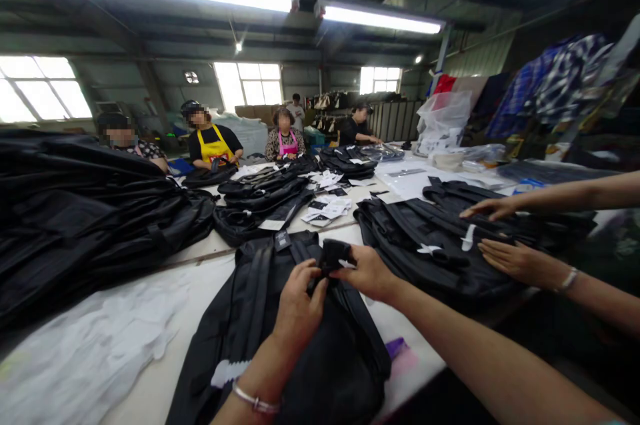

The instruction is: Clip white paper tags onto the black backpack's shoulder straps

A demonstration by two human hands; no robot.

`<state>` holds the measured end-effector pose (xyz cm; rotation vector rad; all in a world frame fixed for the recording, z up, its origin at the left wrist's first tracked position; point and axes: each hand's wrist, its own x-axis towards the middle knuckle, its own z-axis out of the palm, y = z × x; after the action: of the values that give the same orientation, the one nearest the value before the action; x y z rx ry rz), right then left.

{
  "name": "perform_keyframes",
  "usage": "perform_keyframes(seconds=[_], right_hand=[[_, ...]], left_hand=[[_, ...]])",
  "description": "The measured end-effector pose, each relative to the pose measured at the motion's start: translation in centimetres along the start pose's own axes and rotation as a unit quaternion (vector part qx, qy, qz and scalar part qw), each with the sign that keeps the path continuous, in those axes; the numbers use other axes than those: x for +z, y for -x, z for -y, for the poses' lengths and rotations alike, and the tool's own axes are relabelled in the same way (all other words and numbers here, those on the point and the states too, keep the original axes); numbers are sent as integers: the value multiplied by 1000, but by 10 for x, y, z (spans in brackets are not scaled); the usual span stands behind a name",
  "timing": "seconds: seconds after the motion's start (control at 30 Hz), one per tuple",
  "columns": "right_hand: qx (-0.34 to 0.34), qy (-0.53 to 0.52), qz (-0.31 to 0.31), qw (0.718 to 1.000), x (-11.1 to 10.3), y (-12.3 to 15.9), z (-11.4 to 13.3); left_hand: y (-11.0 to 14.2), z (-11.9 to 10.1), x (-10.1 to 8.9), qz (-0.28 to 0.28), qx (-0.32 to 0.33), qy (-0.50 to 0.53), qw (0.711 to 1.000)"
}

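In the head view, the left hand [303, 301] and right hand [367, 271] pinch a black strap end [334, 257] between their fingers, above the black backpack [320, 351] lying on the white tabletop [187, 291], near scattered paper tags [327, 208].

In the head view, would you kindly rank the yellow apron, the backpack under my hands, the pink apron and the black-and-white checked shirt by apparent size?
Backpack
Black-and-white checked shirt
Yellow apron
Pink apron
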<state>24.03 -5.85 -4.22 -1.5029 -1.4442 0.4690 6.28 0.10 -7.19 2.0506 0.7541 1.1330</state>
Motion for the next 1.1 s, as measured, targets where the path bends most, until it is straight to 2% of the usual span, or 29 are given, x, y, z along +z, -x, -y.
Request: perform_keyframes(seconds=[0.07,0.13,0.17,0.23,0.3,0.33,0.37,0.43,0.5,0.57,0.63,0.67,0.73,0.8,0.83,0.9,0.97,1.03,1.1], right_hand=[[11,-2,-6,1000,-4,-5,-4],[18,-15,-1,1000,-6,-7,-7],[17,-22,3,1000,-5,-7,-8],[5,-12,13,1000,-3,-2,-7],[-37,40,23,998,1,6,-2],[-75,73,34,994,3,12,2],[-121,108,50,986,6,19,5],[-219,173,86,956,12,36,10],[-285,236,123,921,18,56,11],[-306,277,167,895,21,76,10],[-308,251,222,891,21,94,6],[-301,210,234,900,19,99,4],[-241,100,191,946,13,102,-1],[-109,-26,86,990,8,93,-8],[-36,-92,35,995,6,84,-12],[63,-219,-31,973,5,62,-23],[83,-302,-59,948,10,42,-40],[76,-277,-75,955,18,30,-63],[94,-135,-58,985,25,28,-90]], left_hand=[[6,-9,-8,-7,-65,29,997],[13,-21,-16,57,-199,129,970],[16,-26,-19,101,-273,199,936],[20,-35,-23,176,-400,339,833],[20,-38,-25,212,-473,448,728],[19,-38,-26,223,-489,491,686],[18,-37,-27,227,-496,524,655],[20,-33,-28,213,-503,558,625],[29,-27,-27,174,-529,552,621],[45,-20,-24,133,-562,516,633],[63,-13,-23,110,-580,466,659],[72,-11,-24,104,-583,442,673],[85,-7,-26,102,-585,407,695],[89,-7,-29,104,-586,386,704],[89,-8,-31,107,-586,382,706],[86,-9,-33,118,-580,379,711],[82,-10,-35,130,-572,385,712],[80,-9,-38,134,-571,399,706],[80,-7,-40,121,-578,408,696]])
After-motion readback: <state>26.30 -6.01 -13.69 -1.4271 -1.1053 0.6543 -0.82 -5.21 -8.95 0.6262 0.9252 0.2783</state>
